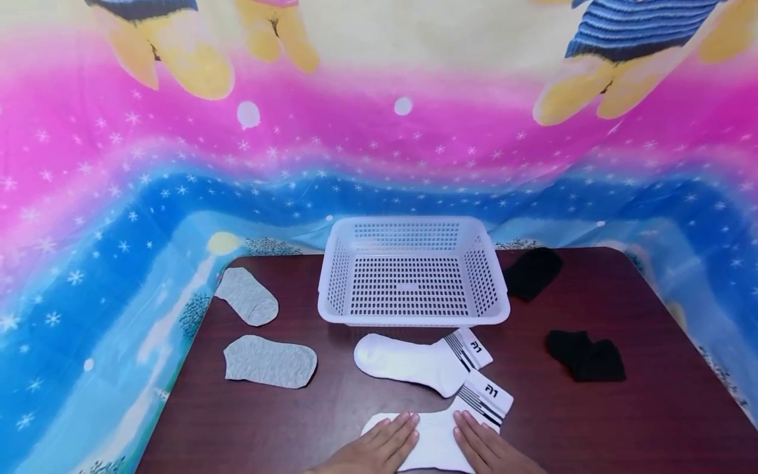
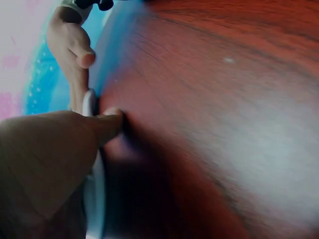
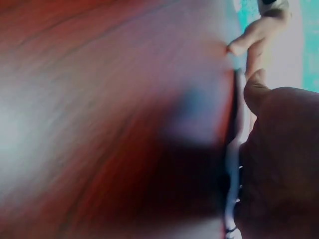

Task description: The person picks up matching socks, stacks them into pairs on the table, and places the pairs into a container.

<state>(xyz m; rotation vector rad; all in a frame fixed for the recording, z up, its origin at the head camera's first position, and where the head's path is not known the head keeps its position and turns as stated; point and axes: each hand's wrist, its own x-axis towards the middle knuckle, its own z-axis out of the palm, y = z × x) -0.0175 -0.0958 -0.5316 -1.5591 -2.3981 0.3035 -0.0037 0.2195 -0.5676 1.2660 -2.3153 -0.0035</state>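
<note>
Both hands lie flat on a white sock (image 1: 435,438) with black stripes and a logo on its cuff, near the table's front edge. My left hand (image 1: 381,444) presses its foot part with straight fingers; my right hand (image 1: 488,444) rests near the heel and cuff. A matching white sock (image 1: 408,359) lies just beyond, its heel close to the nearer sock's cuff. In the left wrist view, the left hand (image 2: 55,149) covers much of the sock, which shows only as a thin pale edge. The right hand (image 3: 279,144) appears likewise in the right wrist view.
A white perforated plastic basket (image 1: 414,316) stands at the back middle of the dark red table (image 1: 622,434). Two grey socks, one farther (image 1: 251,299) and one nearer (image 1: 272,362), lie at left. Black socks lie at right, one by the basket (image 1: 533,273), one nearer (image 1: 586,357).
</note>
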